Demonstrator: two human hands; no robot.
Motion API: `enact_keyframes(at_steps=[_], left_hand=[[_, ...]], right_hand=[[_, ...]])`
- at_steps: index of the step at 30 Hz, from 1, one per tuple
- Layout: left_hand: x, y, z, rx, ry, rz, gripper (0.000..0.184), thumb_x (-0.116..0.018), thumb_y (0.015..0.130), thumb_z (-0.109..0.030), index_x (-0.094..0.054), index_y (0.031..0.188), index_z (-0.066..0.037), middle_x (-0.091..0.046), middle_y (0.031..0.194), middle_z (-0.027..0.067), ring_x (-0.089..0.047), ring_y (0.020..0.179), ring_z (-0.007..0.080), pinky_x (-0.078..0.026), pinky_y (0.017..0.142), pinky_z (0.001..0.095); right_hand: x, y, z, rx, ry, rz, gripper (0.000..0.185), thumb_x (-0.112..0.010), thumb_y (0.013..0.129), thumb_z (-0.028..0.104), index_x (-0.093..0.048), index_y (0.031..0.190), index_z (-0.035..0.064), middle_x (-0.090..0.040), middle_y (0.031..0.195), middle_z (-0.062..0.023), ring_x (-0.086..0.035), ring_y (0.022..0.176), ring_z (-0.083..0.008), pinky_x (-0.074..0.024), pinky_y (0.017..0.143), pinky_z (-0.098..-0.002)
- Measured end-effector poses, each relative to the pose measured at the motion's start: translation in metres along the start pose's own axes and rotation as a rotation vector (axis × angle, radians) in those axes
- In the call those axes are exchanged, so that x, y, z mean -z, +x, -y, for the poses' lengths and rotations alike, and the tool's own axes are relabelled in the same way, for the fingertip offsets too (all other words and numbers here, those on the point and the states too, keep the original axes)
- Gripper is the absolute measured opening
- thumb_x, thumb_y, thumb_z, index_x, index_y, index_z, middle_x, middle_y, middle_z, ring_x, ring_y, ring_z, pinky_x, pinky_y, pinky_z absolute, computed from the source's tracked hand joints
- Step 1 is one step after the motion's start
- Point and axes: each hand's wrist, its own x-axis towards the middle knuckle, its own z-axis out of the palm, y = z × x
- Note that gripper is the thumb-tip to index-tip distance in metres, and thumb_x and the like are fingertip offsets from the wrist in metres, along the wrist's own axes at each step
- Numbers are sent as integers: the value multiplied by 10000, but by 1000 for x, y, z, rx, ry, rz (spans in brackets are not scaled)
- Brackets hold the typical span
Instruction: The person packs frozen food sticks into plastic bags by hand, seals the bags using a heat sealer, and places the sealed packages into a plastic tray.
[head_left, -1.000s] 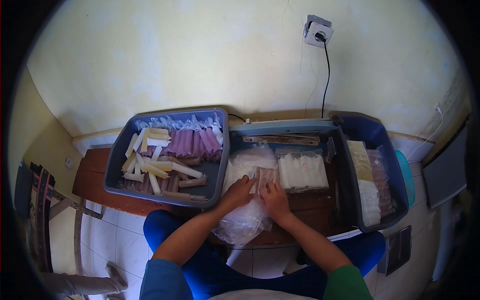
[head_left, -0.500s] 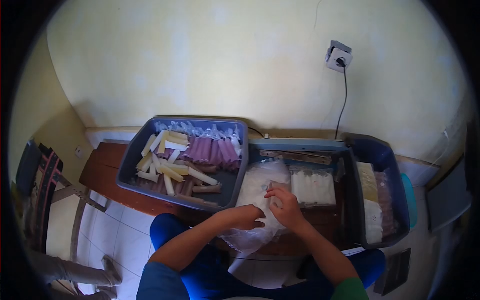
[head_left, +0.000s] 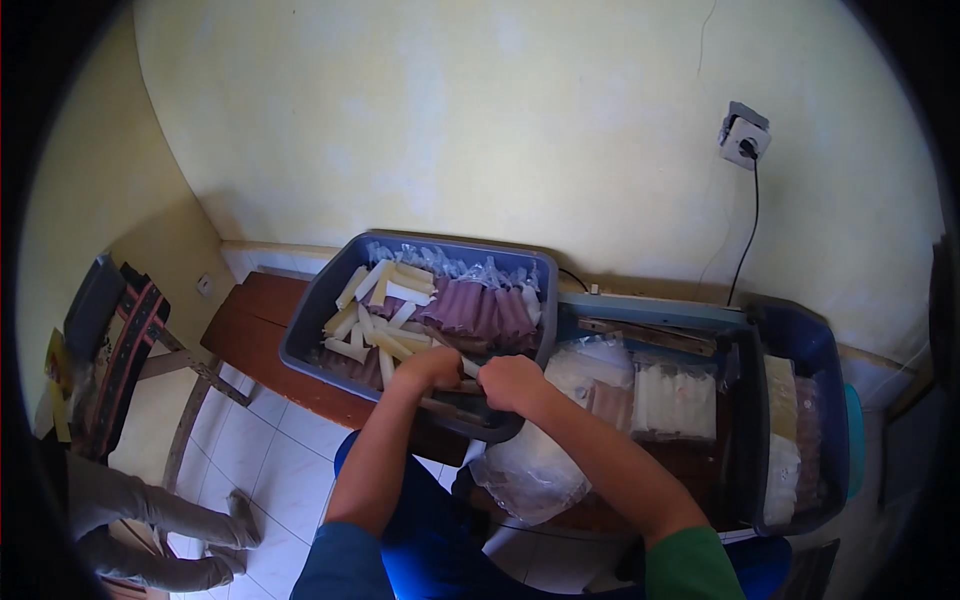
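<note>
My left hand [head_left: 435,369] and my right hand [head_left: 511,383] are close together over the front right part of a grey tub [head_left: 293,342]. Both have curled, closed fingers; what they grip is hidden. Between them shows part of a brown tube [head_left: 466,387] in clear wrapping, seemingly lying in the tub. Pale yellow and white tubes [head_left: 390,345] lie loosely heaped there, and purple tubes [head_left: 470,308] with twisted clear plastic ends line the back. Below my right forearm a clear plastic bag [head_left: 535,480] lies crumpled, with brownish tubes [head_left: 610,404] at its right side.
A flat pack of white tubes [head_left: 675,402] lies right of the bag. Farther right stands a dark blue tub [head_left: 800,335] with more packs. The tubs rest on a brown wooden bench [head_left: 250,330] by the wall. At left are a chair [head_left: 125,350] and another person's legs [head_left: 160,515].
Both hands have moved left, from the plastic bag to the grey tub's front right part, and closed. Brownish tubes now show at the bag. The view has shifted left.
</note>
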Motion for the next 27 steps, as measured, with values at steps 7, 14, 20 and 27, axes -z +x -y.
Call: enact_keyframes(at_steps=[7, 14, 20, 27], left_hand=[[-8, 10, -27, 148, 74, 169, 352, -606, 788, -260, -695, 1052, -44, -655, 1120, 183, -629, 1057, 317, -485, 895, 404], [-30, 25, -16, 31, 6, 270, 396, -572, 803, -251, -664, 1123, -37, -622, 1208, 174, -606, 1114, 290, -458, 949, 403], [-15, 16, -17, 15, -15, 201, 343, -600, 783, -220, -677, 1050, -21, -638, 1144, 205, -614, 1083, 319, -467, 915, 408], [-22, 33, 6, -403, -287, -361, 339, -670, 705, -112, -638, 1030, -22, -665, 1034, 204, -650, 922, 365, -496, 772, 426]], right_hand=[[-48, 54, -11, 63, 129, 194, 256, -633, 758, 173, -714, 974, 62, -683, 1058, -155, -664, 961, -319, -527, 813, -408], [-64, 70, -15, 28, 82, 329, 283, -672, 735, 183, -714, 983, 53, -682, 1055, -161, -657, 979, -324, -522, 826, -410], [-54, 52, -7, 23, 132, -34, 195, -579, 785, 92, -711, 908, 18, -686, 987, -188, -673, 907, -343, -540, 777, -415], [-30, 29, -4, 91, -47, -368, 184, -550, 779, 71, -686, 885, 6, -671, 870, -198, -667, 835, -355, -538, 734, -428]])
